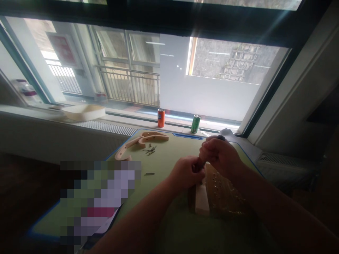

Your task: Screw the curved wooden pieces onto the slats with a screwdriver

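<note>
My right hand (218, 153) is closed in a fist round a dark-handled tool, which looks like a screwdriver; its dark handle end (221, 138) shows above the fist. Just below it on the left, my left hand (186, 173) is closed, its fingers pinched at the tool's lower end. What those fingers hold is hidden. Beneath both hands a pale wooden piece (202, 201) lies lengthwise, pointing toward me. It rests on or against a brown board (221, 194) with small shiny bits on it.
Curved wooden pieces with holes (132, 143) lie at the table's back left, near several loose screws (150, 151). One more screw (149, 173) lies closer. An orange can (161, 118) and a green can (195, 124) stand by the window, with a cream tray (83, 112) farther left.
</note>
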